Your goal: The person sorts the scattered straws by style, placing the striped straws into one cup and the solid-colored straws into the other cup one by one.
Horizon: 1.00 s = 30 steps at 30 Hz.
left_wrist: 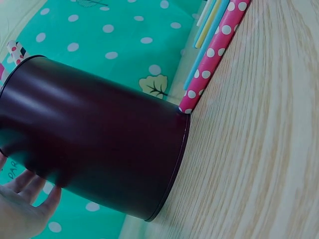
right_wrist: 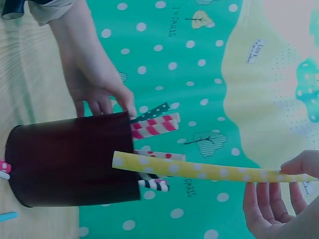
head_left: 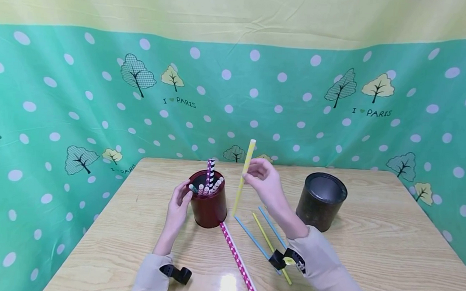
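Note:
My right hand [head_left: 264,178] pinches a yellow paper straw with white dots [right_wrist: 199,170] between thumb and fingers. In the head view the straw stands nearly upright, to the right of a dark red canister [head_left: 209,210]. My left hand [head_left: 177,207] holds the canister at its left side, near the rim, fingers curved against the wall. Several patterned straws stand in the canister, among them a black-and-white striped straw [head_left: 212,173] and red-and-white striped straws [right_wrist: 155,126]. Their lower ends are hidden inside.
A pink dotted straw [head_left: 236,256] lies beside a white one on the wooden table [head_left: 130,228], by the canister's base. Blue straws [head_left: 252,238] and a thin yellow straw [head_left: 265,235] lie near my right forearm. A black canister [head_left: 321,201] stands at the right. A green dotted cloth [head_left: 251,119] hangs behind.

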Tool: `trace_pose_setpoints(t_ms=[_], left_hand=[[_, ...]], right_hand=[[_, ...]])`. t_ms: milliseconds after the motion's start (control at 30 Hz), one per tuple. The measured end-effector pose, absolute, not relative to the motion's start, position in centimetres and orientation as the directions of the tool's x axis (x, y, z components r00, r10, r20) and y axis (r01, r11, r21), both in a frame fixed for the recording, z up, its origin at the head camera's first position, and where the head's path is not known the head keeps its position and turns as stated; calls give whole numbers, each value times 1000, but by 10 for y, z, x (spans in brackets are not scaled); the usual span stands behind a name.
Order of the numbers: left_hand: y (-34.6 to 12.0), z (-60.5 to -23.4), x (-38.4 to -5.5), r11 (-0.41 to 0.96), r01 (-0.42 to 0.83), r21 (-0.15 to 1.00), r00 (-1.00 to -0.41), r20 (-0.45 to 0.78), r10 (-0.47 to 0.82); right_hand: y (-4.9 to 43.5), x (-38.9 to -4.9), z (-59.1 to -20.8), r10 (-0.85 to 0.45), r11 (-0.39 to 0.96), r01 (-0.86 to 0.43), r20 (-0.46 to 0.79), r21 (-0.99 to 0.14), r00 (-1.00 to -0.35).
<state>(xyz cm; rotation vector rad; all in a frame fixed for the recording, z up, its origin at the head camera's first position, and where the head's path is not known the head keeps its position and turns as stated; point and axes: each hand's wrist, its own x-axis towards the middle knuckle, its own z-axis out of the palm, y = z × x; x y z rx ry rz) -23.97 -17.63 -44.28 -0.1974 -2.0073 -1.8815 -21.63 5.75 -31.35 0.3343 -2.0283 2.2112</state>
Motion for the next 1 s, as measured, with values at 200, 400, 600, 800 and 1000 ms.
trace_pose_setpoints(t_ms=[200, 400, 600, 800, 1000], left_hand=[[-176, -442, -240, 89, 354, 931, -918, 364, -154], [-176, -442, -239, 80, 351, 933, -921, 360, -150], [-176, -440, -239, 64, 356, 932, -920, 362, -147], [-176, -441, -238, 64, 354, 933, -921, 359, -149], [-176, -442, -239, 62, 374, 926, -914, 379, -149]], right_hand=[[56, -217, -302, -41, -142, -258, 266, -956, -963], [55, -218, -293, -49, -179, -281, 294, -943, -955], [53, -220, -287, -42, -219, -313, 329, -924, -943], [47, -222, -284, -20, -261, -357, 374, -897, -927], [39, -227, -287, 3, -274, -397, 412, -876, -911]])
